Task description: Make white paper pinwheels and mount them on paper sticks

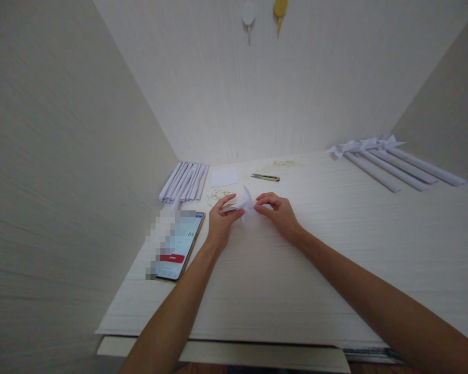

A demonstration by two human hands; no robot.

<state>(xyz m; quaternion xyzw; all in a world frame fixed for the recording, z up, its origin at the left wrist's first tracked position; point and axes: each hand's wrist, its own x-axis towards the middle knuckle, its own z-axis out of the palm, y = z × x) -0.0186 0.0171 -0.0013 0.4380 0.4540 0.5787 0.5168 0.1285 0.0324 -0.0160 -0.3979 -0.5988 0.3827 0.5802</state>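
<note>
Between my hands is a thin white piece of paper (248, 201), bent and fanned out at its right end. My left hand (220, 218) is closed around it, thumb in front and fingers behind. The fingertips of my right hand (277, 212) are pinched together at the paper's right edge; blur there hides any smaller thing between them. Just behind my left hand lies a scatter of small pale rubber bands (217, 195). A flat white paper sheet (223, 176) rests beyond them. Yellow-handled thread snips (265, 177) lie behind my right hand.
Several rolled white paper tubes (184, 182) lie side by side at the back left. A phone (181, 246) with a lit screen sits left of my left forearm. Long paper rolls with flared ends (390, 161) rest at the back right. Two hooks (248, 14) are on the back wall.
</note>
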